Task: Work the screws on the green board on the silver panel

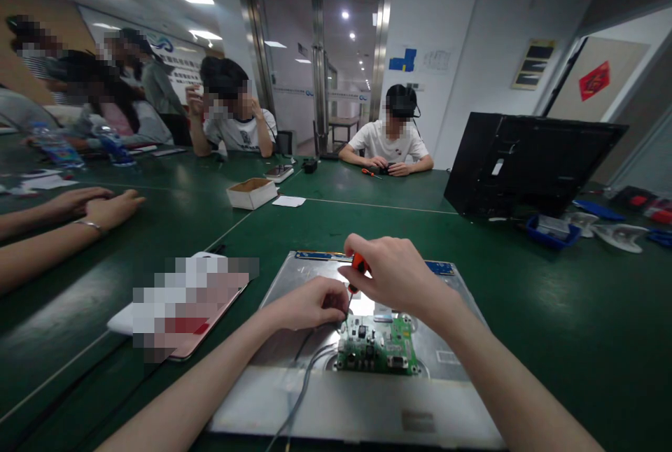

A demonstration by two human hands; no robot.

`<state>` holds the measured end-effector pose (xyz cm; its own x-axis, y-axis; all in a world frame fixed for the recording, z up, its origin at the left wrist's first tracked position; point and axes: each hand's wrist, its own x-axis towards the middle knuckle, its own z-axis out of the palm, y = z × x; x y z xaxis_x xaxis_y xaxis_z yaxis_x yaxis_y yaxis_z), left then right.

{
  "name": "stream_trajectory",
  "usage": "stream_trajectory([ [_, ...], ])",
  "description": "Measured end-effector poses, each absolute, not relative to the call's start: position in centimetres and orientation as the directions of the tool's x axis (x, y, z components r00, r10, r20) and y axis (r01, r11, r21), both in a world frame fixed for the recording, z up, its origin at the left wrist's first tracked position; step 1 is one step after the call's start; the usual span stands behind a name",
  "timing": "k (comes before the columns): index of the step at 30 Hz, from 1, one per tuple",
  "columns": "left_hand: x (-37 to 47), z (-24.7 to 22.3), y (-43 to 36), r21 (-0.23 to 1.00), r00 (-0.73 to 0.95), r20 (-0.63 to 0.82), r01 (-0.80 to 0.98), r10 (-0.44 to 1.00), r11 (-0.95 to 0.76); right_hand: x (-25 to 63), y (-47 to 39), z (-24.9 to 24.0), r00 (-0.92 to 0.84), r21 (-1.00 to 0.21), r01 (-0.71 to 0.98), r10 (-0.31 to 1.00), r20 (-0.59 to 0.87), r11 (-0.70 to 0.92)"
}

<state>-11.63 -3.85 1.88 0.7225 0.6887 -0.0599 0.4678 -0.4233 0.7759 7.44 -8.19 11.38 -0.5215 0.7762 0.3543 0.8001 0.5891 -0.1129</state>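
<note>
From the head camera, the right hand (396,273) is curled around a screwdriver (358,271) with an orange handle, its shaft pointing down to the upper left corner of a green circuit board (378,345). The left hand (309,303) rests just beside the shaft, fingers bunched, seemingly pinching the tip, though that is hard to see. The board sits on a metal panel (362,406) lying on the green table (551,326).

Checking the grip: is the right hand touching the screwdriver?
Touching. The head view shows the right hand wrapped around the screwdriver handle.
</note>
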Motion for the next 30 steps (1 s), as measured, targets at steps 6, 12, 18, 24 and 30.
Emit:
stream_trajectory([
  [6, -11.77, 1.59, -3.64, 0.771, 0.728, -0.061, 0.469, 0.683, -0.430, 7.53, -8.29, 11.39, -0.539, -0.131, 0.772, 0.750, 0.383, 0.621],
  [12, -11.57, 2.12, -4.00, 0.760, 0.723, -0.042, 0.471, 0.689, -0.448, 7.53, -8.07, 11.24, -0.513, -0.110, 0.804, 0.774, 0.371, 0.585],
  [18, -11.54, 1.90, -3.89, 0.773, 0.721, -0.035, 0.459, 0.692, -0.438, 7.46, -8.25, 11.35, -0.517, -0.134, 0.792, 0.771, 0.372, 0.596],
  [24, -11.46, 2.28, -4.12, 0.771, 0.725, -0.021, 0.450, 0.688, -0.451, 7.45, -8.03, 11.32, -0.502, -0.120, 0.814, 0.791, 0.350, 0.569],
  [30, -11.50, 1.99, -4.07, 0.791, 0.716, -0.022, 0.439, 0.697, -0.427, 7.35, -7.99, 11.09, -0.511, -0.185, 0.781, 0.781, 0.361, 0.596],
])
